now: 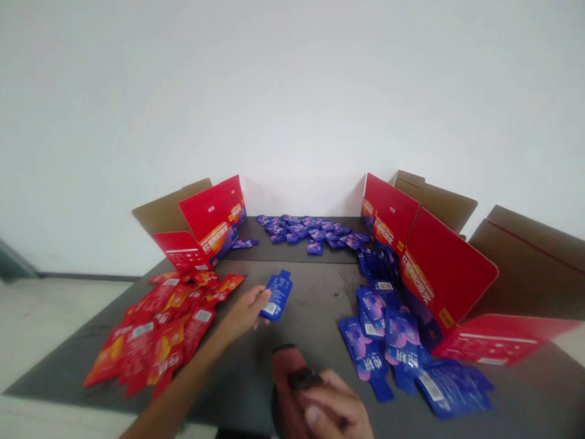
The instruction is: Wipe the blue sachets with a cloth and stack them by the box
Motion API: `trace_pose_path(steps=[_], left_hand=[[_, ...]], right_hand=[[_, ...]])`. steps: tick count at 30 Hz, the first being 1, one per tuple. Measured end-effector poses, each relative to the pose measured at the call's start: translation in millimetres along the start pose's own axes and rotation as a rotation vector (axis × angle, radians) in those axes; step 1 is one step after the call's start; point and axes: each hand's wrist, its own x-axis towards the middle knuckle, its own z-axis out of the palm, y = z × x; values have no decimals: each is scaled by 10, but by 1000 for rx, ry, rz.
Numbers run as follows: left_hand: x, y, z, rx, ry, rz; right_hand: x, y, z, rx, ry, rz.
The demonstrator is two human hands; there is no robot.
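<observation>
My left hand (250, 311) pinches a blue pouch (278, 296) by its lower left edge, above the middle of the table. The pouch's spout end points away from me, and a white barcode label shows near my fingers. At the bottom of the view, my right hand (336, 405) is wrapped around a reddish-brown handheld scanner (289, 372) with a dark front rim. Its lower part is blurred and cut off by the frame. Left of my left forearm lies a heap of red and orange pouches (159, 323). Several blue and purple pouches (372, 341) lie to the right.
An open red carton (208, 228) stands at the back left. Two more open cartons stand at the right, the nearer red carton (443, 274) with its flaps spread. Small purple pouches (311, 228) are scattered along the grey table's (315, 280) back, by a white wall (292, 91).
</observation>
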Motion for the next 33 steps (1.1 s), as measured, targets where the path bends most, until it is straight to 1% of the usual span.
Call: trace_pose_path(steps=[2,4,6,9,11,14,15,16,18,21,23,25,27,29,31,33], left_hand=[[-352,-200,2,-29,3,-48],[-617,-350,20,-10,25,-74],[-798,-436,44,50,49,-60],[-982,-468,76,210,68,-5],[-1105,-467,102,370,129,98],[-1340,-489,166,575,302,347],[-1427,-508,195,620,329,421],[-1512,-532,227,655,322,483],[-1660,-590,285,713,246,590],[-1787,-674,326,773,162,695],[-1806,-710,318,773,167,739],[-1791,-731,301,751,183,768],[-1761,-751,302,726,192,786],[-1732,-780,330,704,188,772],[-1710,-814,371,683,171,738],[-1696,-842,402,667,159,715]], right_hand=[[-11,-67,-45,-23,-27,90],[-17,-140,-76,-61,-33,167],[-14,-193,-92,-90,-8,208],[6,-229,-97,-116,4,249],[19,-237,-89,-122,22,277],[20,-227,-56,-153,96,306],[15,-216,-41,-172,129,312],[12,-201,-26,-194,163,320],[18,-170,2,-239,218,325],[114,-161,37,-336,233,303],[254,-204,74,-439,181,265],[433,-272,147,-545,75,197],[603,-323,266,-625,-76,100],[718,-315,417,-696,-270,-6],[779,-231,564,-777,-474,-97],[837,-85,670,-852,-620,-155]])
